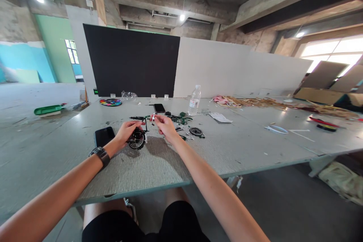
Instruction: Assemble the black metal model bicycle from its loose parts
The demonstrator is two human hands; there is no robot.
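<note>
along the bench's (232, 151) back edge i have a paint palette (110, 102) to the left, crumpled clear plastic (129, 95) beside it, and dry strips (255, 102) trailing toward the far right corner. a water bottle (194, 100) stands upright nearer me than that edge, with a printed paper (220, 117) lying to its right. one phone (159, 108) lies beyond my hands; another phone (104, 136) sits just beside my left wrist, crowding that side. loose dark parts (183, 119) and a spare wheel (195, 131) lie beyond and to the right of my right hand (162, 124). both forearms reach in over the near edge and converge. my left hand (132, 130), palm turned inward, grips a dark wheeled model (137, 140) between the near and back edges; i can't tell whether its wheel touches the bench. my right fingertips pinch a small pale piece (153, 118) close by.
</note>
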